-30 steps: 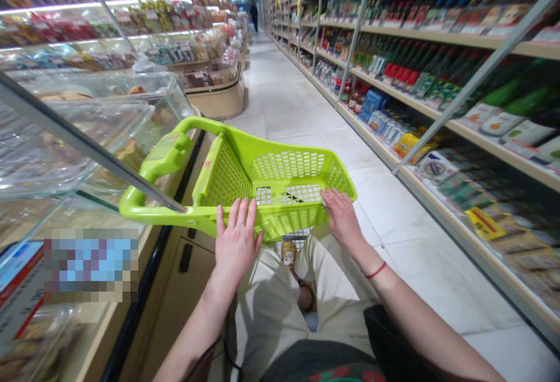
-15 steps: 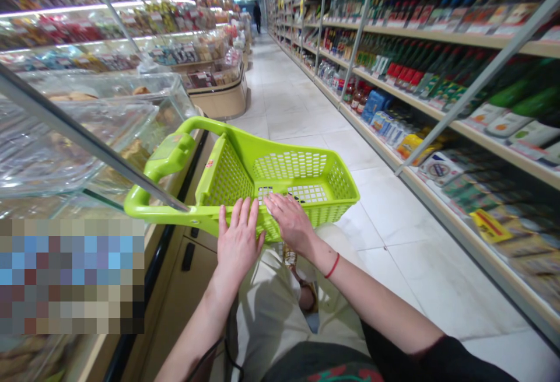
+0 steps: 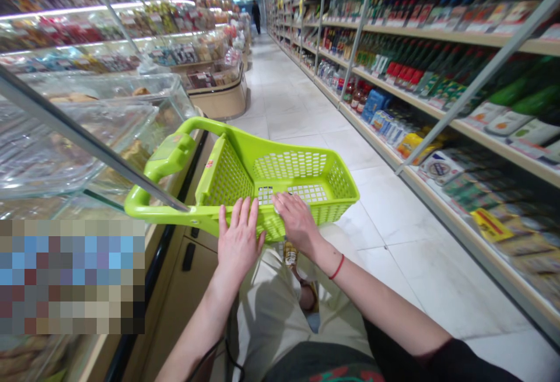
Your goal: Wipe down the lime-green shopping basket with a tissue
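Note:
A lime-green plastic shopping cart [image 3: 301,151] stands crosswise in front of me, its handle to the left. I see no goods in its basket. My left hand [image 3: 238,233] lies over the near rim, fingers slightly apart and pointing into the basket, thumb on the outer side. Just right of it, my right hand [image 3: 297,221] bends over the same rim with its fingers together. Something small and whitish shows under its fingertips, too little to name. A grey pole [image 3: 109,160] slants up and left from the cart's near side, by the handle.
Glass-sided bins of packaged food [image 3: 79,143] flank the cart on the left. Shelves of bottles and packets [image 3: 437,79] run along the right. Between them a tiled aisle [image 3: 266,90] leads back to a person in dark clothes [image 3: 256,17]. A blurred block covers the lower left.
My right hand has slid a little to the right along the cart's rim, away from my left hand. The left hand and the cart stay in place.

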`<state>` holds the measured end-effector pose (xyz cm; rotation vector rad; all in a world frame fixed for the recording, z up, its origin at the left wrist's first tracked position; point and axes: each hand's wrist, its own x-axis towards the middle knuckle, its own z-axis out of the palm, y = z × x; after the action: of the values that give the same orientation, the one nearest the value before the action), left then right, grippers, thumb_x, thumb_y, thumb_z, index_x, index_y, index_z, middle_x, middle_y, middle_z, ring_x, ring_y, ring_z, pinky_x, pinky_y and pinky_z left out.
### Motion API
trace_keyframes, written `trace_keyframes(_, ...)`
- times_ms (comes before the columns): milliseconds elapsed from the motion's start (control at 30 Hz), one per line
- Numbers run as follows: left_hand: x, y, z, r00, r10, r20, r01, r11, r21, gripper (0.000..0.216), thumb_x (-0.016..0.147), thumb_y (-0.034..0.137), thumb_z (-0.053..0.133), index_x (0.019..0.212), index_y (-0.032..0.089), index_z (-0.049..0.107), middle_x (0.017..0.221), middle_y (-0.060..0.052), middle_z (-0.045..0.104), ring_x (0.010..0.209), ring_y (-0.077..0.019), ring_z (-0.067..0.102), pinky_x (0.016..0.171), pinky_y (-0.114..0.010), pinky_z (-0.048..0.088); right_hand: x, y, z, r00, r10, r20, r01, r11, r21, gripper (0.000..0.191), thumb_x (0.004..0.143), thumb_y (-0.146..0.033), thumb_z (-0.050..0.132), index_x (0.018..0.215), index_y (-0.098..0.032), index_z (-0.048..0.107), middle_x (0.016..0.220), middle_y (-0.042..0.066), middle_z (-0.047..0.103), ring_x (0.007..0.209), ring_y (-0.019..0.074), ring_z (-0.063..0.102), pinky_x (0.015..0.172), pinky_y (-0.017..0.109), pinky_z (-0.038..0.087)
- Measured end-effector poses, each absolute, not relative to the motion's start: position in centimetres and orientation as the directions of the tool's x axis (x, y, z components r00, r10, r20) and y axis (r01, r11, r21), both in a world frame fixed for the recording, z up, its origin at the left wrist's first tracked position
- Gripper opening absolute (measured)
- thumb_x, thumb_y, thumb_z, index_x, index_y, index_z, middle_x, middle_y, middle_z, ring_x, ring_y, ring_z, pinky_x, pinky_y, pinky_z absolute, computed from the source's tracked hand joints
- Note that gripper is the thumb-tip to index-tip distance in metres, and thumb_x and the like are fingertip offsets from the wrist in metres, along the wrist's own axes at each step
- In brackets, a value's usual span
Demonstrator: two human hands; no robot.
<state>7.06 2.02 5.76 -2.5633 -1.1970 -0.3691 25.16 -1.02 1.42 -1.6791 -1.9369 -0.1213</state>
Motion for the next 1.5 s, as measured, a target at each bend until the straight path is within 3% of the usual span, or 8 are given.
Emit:
trace_keyframes(167,7.1,2.0,5.9,0.618,0.712,0.333,0.78,-0.609,-0.145,0.066,0.092,0.036,0.049,0.152,0.009,0.038,0.156,-0.017,0.044,0.146,-0.0333,0.037,0.126,-0.06,0.006,22.1,0.3,3.5,-0.142,0.881,0.452,0.897,0.307,-0.317,0.058,0.094,-0.013,0.042,0.152,-0.01,0.04,0.152,0.015,0.05,0.143,0.0267,0.043,0.122,0.046,0.029)
trace_keyframes(333,7.1,2.0,5.8,0.618,0.709,0.338,0.777,-0.617,-0.127,0.067,0.093,0.037,0.049,0.154,0.011,0.034,0.157,-0.016,0.043,0.148,-0.0322,0.035,0.126,-0.06,0.005,23.6,-0.1,2.3,-0.136,0.863,0.487,0.901,0.312,-0.302,0.056,0.095,-0.009,0.037,0.151,-0.011,0.041,0.151,0.014,0.052,0.143,0.0235,0.043,0.121,0.044,0.032)
trace_keyframes(733,7.1,1.9,5.7,0.616,0.712,0.338,0.779,-0.614,-0.127,0.068,0.094,0.037,0.049,0.155,0.011,0.032,0.157,-0.016,0.043,0.148,-0.0322,0.035,0.126,-0.059,0.005,28.4,-2.5,0.4,0.07,0.878,0.474,0.957,0.074,-0.28,0.055,0.092,-0.002,0.036,0.145,-0.011,0.051,0.145,0.015,0.058,0.138,0.0261,0.05,0.119,0.049,0.035)
trace_keyframes(933,7.0,2.0,5.8,0.614,0.715,0.333,0.781,-0.612,-0.124,0.068,0.093,0.037,0.051,0.154,0.012,0.034,0.157,-0.016,0.043,0.148,-0.0324,0.035,0.126,-0.059,0.005,23.7,0.0,2.7,-0.107,0.887,0.449,0.925,0.255,-0.282,0.056,0.094,-0.008,0.039,0.149,-0.009,0.044,0.149,0.015,0.053,0.14,0.0266,0.047,0.118,0.048,0.035)
trace_keyframes(1100,7.0,2.0,5.8,0.617,0.713,0.333,0.779,-0.612,-0.134,0.069,0.093,0.036,0.051,0.155,0.012,0.032,0.157,-0.016,0.042,0.148,-0.0322,0.035,0.126,-0.059,0.005,24.7,-0.2,1.9,-0.137,0.861,0.49,0.914,0.3,-0.272,0.057,0.094,-0.006,0.038,0.15,-0.013,0.043,0.15,0.013,0.053,0.14,0.0234,0.047,0.119,0.045,0.035)
trace_keyframes(1500,7.1,2.0,5.6,0.614,0.707,0.353,0.779,-0.614,-0.127,0.068,0.094,0.037,0.049,0.155,0.011,0.033,0.157,-0.017,0.043,0.148,-0.0321,0.035,0.126,-0.059,0.005,31.2,-3.6,-1.1,0.078,0.847,0.526,0.96,0.079,-0.27,0.058,0.093,-0.002,0.037,0.148,-0.017,0.048,0.146,0.013,0.057,0.141,0.0243,0.048,0.118,0.051,0.036)
